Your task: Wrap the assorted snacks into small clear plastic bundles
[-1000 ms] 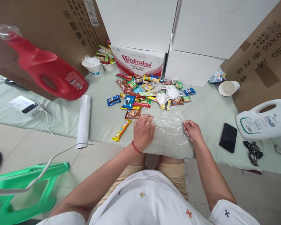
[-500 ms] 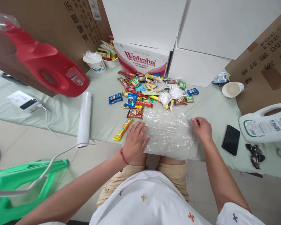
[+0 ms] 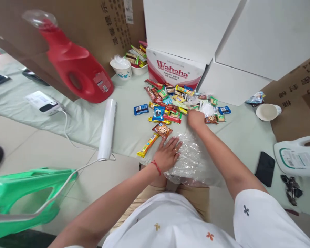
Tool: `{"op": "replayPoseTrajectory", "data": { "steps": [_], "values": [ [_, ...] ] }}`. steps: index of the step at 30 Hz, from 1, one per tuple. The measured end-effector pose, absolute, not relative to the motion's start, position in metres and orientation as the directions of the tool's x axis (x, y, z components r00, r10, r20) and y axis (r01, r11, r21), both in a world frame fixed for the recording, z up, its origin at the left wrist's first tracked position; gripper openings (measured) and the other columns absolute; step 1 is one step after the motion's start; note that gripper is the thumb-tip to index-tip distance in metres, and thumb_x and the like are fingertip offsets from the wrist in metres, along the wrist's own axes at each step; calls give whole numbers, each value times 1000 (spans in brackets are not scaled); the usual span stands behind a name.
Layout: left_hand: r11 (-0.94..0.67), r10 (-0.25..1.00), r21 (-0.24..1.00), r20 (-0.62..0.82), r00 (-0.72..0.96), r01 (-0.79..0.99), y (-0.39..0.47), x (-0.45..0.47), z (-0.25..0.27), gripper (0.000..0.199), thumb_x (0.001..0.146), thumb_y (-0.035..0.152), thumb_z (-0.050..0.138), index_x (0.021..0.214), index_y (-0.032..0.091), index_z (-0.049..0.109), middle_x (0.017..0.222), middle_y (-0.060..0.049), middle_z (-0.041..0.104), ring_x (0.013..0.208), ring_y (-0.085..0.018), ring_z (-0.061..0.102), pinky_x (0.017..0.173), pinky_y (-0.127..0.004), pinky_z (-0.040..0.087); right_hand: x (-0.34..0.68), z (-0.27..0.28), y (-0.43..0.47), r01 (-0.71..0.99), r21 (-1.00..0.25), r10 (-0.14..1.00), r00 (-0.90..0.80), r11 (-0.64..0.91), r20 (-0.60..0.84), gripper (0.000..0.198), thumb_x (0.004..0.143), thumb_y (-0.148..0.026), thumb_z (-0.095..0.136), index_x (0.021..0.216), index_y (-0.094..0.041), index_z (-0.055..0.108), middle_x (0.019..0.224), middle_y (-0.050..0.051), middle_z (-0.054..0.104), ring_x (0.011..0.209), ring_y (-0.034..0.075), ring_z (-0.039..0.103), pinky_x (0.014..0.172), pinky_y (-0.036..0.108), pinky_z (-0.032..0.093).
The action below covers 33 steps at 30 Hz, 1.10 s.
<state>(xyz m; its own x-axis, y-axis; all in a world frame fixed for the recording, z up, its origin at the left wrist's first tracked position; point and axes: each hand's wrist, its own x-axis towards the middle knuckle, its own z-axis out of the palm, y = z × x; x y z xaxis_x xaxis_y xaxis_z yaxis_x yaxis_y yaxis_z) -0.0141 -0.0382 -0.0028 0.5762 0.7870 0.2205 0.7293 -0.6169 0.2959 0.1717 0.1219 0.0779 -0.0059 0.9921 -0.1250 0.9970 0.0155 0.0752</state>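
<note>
A sheet of clear plastic film (image 3: 188,155) lies wrinkled at the table's near edge. My left hand (image 3: 169,153) rests flat on its left side, fingers spread. My right hand (image 3: 196,120) reaches over the film into a pile of wrapped snacks; its fingertips are hidden behind the hand. Just right of it sits a crumpled ball of clear plastic (image 3: 208,109), with a brown cookie packet (image 3: 211,119) below. Beyond my left fingertips are another brown cookie packet (image 3: 162,130) and a yellow snack bar (image 3: 147,145). A blue cookie packet (image 3: 158,113) lies farther back.
A white roll (image 3: 107,129) and a red jug (image 3: 80,69) stand to the left. Behind the snacks is a Wahaha carton (image 3: 174,67). At right are a paper cup (image 3: 268,112), a black phone (image 3: 265,168), keys (image 3: 291,189) and a white jug (image 3: 298,155).
My right hand has moved from the film's right edge forward and left into the snack pile. My left hand stays on the film. The whole view has shifted a little.
</note>
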Motion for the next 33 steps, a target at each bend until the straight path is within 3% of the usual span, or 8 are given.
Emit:
{"op": "replayPoseTrajectory", "data": {
  "steps": [3, 6, 10, 16, 21, 25, 28, 33],
  "values": [
    [-615, 788, 318, 229, 571, 722, -39, -17, -2, 52, 104, 40, 38, 153, 25, 46, 162, -7, 41, 151, -25, 35, 128, -54, 12, 188, 89, 115, 994, 106, 999, -35, 37, -21, 34, 97, -28, 49, 119, -13, 70, 113, 21, 72, 110, 34, 61, 87, 42, 46],
    [-612, 791, 331, 230, 567, 718, -37, -16, -2, 52, 104, 40, 38, 153, 25, 46, 162, -8, 41, 151, -25, 35, 128, -54, 12, 177, 97, 110, 970, 87, 969, -235, 229, 71, 34, 95, -38, 55, 117, -19, 72, 114, 16, 72, 120, 38, 48, 96, 50, 38],
    [-610, 792, 335, 229, 566, 718, -36, -16, -1, 51, 104, 40, 37, 151, 24, 48, 161, -8, 41, 151, -26, 35, 127, -56, 12, 126, 87, 114, 882, 73, 884, -463, 466, -59, 34, 96, -34, 53, 117, -15, 72, 123, 18, 67, 124, 37, 41, 101, 52, 29],
    [-604, 796, 357, 242, 554, 712, -38, -17, 1, 52, 102, 38, 42, 152, 26, 47, 160, -8, 43, 149, -28, 39, 127, -58, 12, 117, 90, 127, 891, 128, 896, -415, 435, -156, 37, 95, -14, 42, 114, -11, 73, 119, 21, 67, 123, 39, 42, 99, 53, 29],
    [-560, 828, 380, 236, 508, 736, -38, -18, -1, 54, 102, 37, 40, 155, 25, 44, 161, -9, 42, 152, -30, 34, 127, -63, 6, 193, 134, 83, 921, 150, 932, -361, 359, -18, 33, 89, -23, 52, 114, -16, 73, 114, 18, 68, 128, 41, 40, 105, 59, 25],
    [-530, 847, 416, 218, 484, 739, -35, -18, 1, 52, 104, 38, 35, 154, 27, 44, 159, -7, 45, 152, -29, 32, 126, -63, -3, 226, 142, 8, 922, 44, 923, -383, 384, -26, 32, 87, -24, 57, 116, -23, 71, 121, 12, 67, 139, 38, 35, 114, 60, 15],
    [-515, 855, 429, 206, 475, 742, -31, -19, 4, 52, 106, 39, 31, 154, 28, 44, 158, -7, 47, 152, -27, 34, 125, -64, -8, 220, 119, -33, 930, -49, 925, -367, 364, -96, 33, 88, -21, 56, 118, -24, 70, 118, 12, 69, 139, 35, 38, 116, 59, 16],
    [-518, 852, 426, 182, 490, 742, -25, -24, 6, 55, 104, 29, 31, 158, 22, 37, 158, -11, 46, 149, -27, 38, 125, -65, -5, 202, 78, -45, 917, -88, 889, -399, 389, -225, 39, 92, -24, 57, 130, -21, 64, 120, 15, 67, 139, 36, 39, 118, 61, 16]
  ]
}}
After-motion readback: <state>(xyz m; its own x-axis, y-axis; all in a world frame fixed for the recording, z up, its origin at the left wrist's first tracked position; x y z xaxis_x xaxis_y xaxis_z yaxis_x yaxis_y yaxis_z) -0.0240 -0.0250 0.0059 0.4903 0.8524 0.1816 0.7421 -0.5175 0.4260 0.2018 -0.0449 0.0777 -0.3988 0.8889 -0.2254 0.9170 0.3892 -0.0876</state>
